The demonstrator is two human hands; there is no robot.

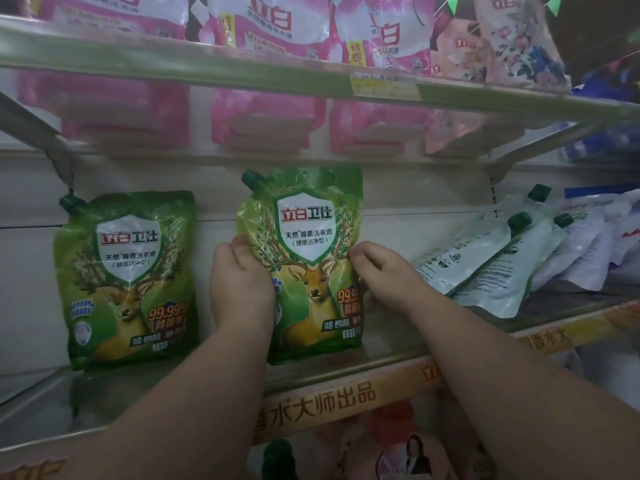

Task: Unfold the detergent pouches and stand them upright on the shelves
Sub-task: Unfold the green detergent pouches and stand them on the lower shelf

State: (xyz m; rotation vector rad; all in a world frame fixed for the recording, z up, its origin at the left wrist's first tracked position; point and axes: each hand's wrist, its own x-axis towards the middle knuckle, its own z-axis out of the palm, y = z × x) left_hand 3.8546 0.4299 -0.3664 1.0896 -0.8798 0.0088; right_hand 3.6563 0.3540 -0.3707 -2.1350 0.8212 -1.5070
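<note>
Shop shelf (346, 370) w/ glass deck carries green pouches. Center pouch (304, 265) upright at 12 o'clock; left hand (239, 285) & right hand (384, 275) pinch its edges. Risk: soft base buckles on release, tips fwd. Lying pouches (498, 261) at 3 o'clock.

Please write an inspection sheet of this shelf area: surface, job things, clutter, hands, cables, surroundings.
Surface: middle shelf, glass-like with a metal front rail; a yellow printed strip runs along its edge.
Job's things: held green pouch upright at the centre; second green pouch upright to its left; unsorted pouches lying tilted on the right, backs showing.
Clutter: nothing seen.
Hands: left hand grips the held pouch's left edge; right hand grips its right edge.
Cables: nothing seen.
Surroundings: pink pouches on the upper shelf; a price tag on its rail; more goods below, blurred.
</note>
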